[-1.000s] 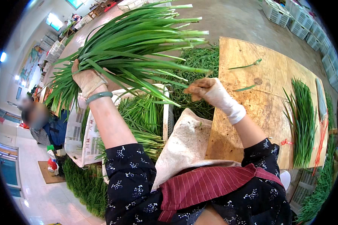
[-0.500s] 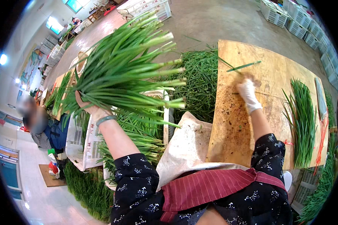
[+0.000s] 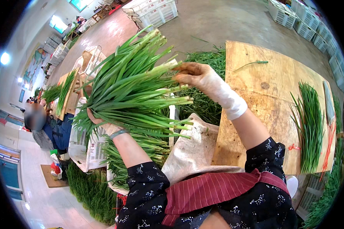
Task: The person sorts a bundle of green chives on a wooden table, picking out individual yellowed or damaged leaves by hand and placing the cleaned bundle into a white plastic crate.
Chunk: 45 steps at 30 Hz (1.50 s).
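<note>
We are gripping a thick bunch of green chives (image 3: 135,86) from below with our left hand (image 3: 103,124), fingers curled around the leafy part, while our right hand (image 3: 197,74), in a soiled whitish glove, is closing its fingers on the pale cut ends at the bunch's right side. The bunch is hanging in the air in front of our chest, its long axis running from lower left to upper right, with the pale stem ends fanning toward the right and the leaf tips drooping left. The stalks are slim, smooth and straight, dark green fading to whitish. Below it, more loose chives (image 3: 141,147) are lying in a white plastic crate (image 3: 86,150). To our right we are facing a worn wooden board (image 3: 256,95), stained and scuffed, carrying a neat row of chives (image 3: 309,126) and one stray stalk (image 3: 252,64). A beige cloth (image 3: 193,152) is draped over our lap. Beyond, a grey concrete floor (image 3: 218,23) is holding white crates (image 3: 153,9), and another person (image 3: 38,122) is sitting at our left.
</note>
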Each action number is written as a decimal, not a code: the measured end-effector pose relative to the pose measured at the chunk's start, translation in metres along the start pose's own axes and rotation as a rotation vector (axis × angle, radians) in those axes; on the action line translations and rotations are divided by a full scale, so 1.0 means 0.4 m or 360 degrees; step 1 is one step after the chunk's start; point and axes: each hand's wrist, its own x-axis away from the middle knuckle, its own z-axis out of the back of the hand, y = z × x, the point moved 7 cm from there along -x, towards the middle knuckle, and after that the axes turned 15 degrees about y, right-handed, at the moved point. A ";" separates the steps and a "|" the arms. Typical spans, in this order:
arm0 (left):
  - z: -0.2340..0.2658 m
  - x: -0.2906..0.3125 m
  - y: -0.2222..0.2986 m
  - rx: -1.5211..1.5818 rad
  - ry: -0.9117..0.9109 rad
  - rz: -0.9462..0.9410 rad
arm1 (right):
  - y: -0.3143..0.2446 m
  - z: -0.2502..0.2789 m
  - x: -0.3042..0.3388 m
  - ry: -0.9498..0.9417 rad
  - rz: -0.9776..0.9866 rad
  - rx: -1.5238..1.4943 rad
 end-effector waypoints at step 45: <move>0.186 -0.064 0.083 0.0458 -0.0277 -0.0269 | -0.118 0.173 0.074 0.0501 0.0488 -0.0142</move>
